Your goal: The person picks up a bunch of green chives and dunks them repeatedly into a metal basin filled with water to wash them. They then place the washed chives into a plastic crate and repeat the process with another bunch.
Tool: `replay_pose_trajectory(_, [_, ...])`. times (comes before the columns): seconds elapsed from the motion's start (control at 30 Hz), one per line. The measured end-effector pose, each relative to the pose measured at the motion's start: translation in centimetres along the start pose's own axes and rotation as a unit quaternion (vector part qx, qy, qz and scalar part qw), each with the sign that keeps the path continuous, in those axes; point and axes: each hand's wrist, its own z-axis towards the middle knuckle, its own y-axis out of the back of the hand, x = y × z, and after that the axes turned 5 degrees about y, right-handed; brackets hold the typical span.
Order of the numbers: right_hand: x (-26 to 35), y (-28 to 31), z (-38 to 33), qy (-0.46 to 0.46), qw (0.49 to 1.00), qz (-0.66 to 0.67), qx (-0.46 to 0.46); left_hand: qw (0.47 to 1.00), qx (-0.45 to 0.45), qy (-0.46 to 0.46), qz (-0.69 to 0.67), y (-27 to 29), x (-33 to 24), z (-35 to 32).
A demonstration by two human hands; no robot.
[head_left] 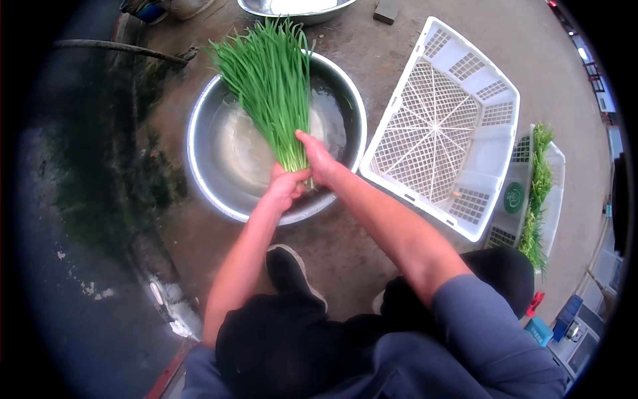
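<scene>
A thick bunch of long green garlic chives (pixel 269 83) is held over a round metal basin (pixel 219 207) with water (pixel 236 149) in it. The pale stem ends point toward me, and the leaf tips fan out past the basin's far rim. My left hand (pixel 287 186) is closed around the stems at their near end. Just beside it, my right hand (pixel 318 159) grips the bunch from the right, its thumb lying along the stems. Parts of the fingers of both hands are hidden behind the chives.
To the right of the basin sits a white plastic crate (pixel 435 126) with a lattice bottom. Beyond it, another crate (pixel 558 193) holds green leafy stalks (pixel 539 179). A second metal basin (pixel 299 14) stands at the far edge. A dark hose (pixel 119 46) and dark wet ground lie left.
</scene>
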Motion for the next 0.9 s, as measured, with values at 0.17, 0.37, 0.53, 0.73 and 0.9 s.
replay_pose_trajectory(0.17, [0.2,0.7,0.2,0.013,0.999,-0.035,0.039,0.989,-0.111,-0.004,0.095,-1.1,-0.9,-0.8])
replay_pose_trajectory(0.37, [0.5,-0.7,-0.6,-0.035,0.997,-0.056,0.027,0.993,-0.059,-0.015,-0.098,-1.1,0.2,-0.5])
replay_pose_trajectory(0.53, [2.3,-0.3,-2.2,-0.075,0.988,-0.067,0.116,0.992,-0.082,0.061,0.075,-0.1,-0.9,-0.6])
replay_pose_trajectory(0.73, [2.2,-0.4,-1.8,-0.062,0.991,-0.069,0.095,0.988,-0.104,-0.029,-0.109,-1.6,-0.2,-0.9])
replay_pose_trajectory(0.9, [2.6,0.3,-2.1,-0.053,0.991,-0.029,0.118,0.985,-0.090,0.051,0.138,-0.2,-1.2,-1.0])
